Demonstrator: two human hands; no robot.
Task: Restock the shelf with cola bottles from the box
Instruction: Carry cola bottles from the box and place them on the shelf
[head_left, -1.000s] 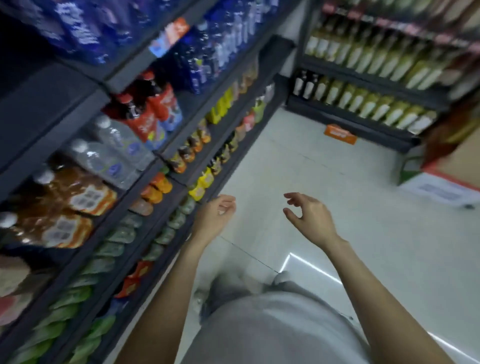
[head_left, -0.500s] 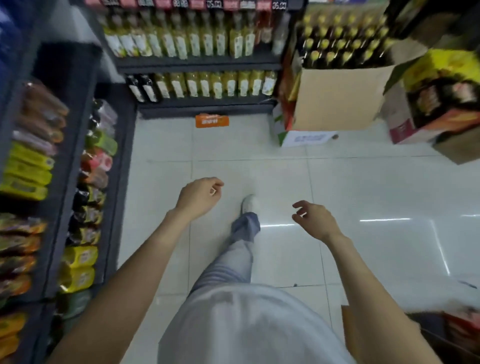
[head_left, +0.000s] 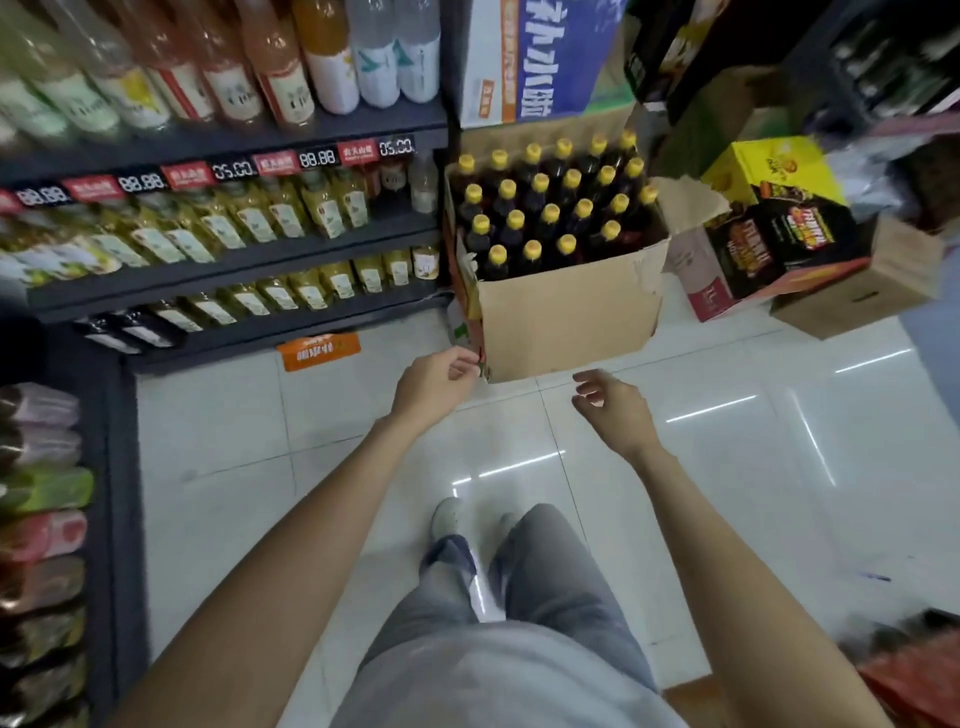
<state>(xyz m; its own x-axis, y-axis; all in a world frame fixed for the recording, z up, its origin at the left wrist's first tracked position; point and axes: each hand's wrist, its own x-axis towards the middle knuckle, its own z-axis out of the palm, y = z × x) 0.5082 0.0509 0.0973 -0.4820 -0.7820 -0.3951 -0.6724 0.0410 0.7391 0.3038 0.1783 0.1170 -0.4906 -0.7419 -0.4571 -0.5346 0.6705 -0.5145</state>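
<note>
There is a single view, from a wide-angle camera worn on the person's head. It looks forward and steeply down, along both bare forearms to the tiled floor (head_left: 753, 467) and the person's own legs. Straight ahead and near stands the open cardboard box (head_left: 566, 317); shelving (head_left: 234, 260) fills the upper left. Straight lines bend toward the frame's edges.

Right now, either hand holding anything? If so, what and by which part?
Nothing is held. The left hand and right hand are both empty, fingers loosely curled, in the air short of the open cardboard box of yellow-capped bottles.
</note>
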